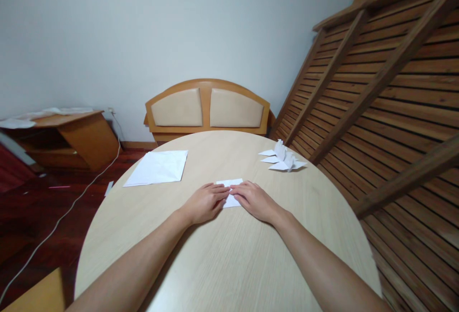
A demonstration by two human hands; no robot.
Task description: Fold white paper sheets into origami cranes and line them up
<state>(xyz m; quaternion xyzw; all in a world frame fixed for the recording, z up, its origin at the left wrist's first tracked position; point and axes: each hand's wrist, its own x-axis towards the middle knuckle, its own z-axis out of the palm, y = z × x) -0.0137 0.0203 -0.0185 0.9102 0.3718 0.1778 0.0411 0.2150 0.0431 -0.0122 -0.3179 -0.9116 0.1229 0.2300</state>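
Note:
A small folded white paper [230, 184] lies on the round light-wood table [229, 254], a little past its middle. My left hand [205, 202] and my right hand [254, 200] both rest palm-down on it, fingers stretched flat and fingertips meeting over its centre. The hands cover most of the paper; only its far edge and a bit of its near edge show. Neither hand grips anything.
A flat stack of white sheets [158, 167] lies at the table's far left. Folded white paper figures [283, 159] sit at the far right. Behind the table stands a padded wooden headboard [207, 107]; a slatted wooden frame [387, 92] leans on the right. A white cable [71, 207] crosses the red floor.

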